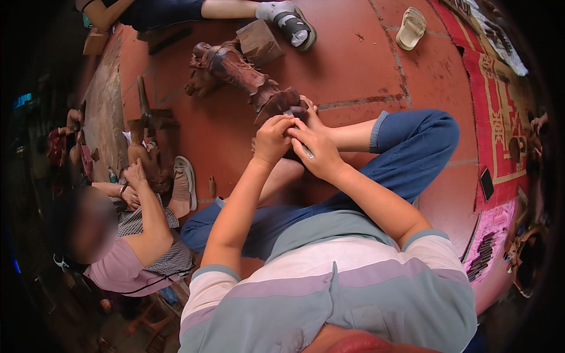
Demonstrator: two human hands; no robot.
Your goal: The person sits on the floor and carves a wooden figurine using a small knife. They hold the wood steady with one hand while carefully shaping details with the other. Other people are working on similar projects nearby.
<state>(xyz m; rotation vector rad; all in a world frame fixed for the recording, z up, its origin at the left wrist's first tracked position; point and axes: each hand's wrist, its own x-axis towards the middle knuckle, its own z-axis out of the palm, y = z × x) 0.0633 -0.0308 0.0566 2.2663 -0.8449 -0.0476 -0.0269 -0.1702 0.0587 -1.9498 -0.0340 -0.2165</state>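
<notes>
A dark reddish-brown carved wooden figure (244, 76) lies tilted before me, its broad carved end close to my hands and my bare feet. My left hand (273, 139) is closed, its fingertips pinched together at that end; what they grip, if anything, is hidden. Beside it, my right hand (319, 154) curls around a slim light-grey tool (307, 152), only part of which shows under the palm. The fingertips of both hands meet at the wood, and the tool's working tip cannot be made out.
A wood block (259, 42) stands against the figure. To the left a seated person handles another wooden carving (154, 159). Someone's sandalled foot (294, 29) rests at the top. A loose beige clog (411, 28), a phone (487, 184) and several dark tools (482, 256) lie on the right.
</notes>
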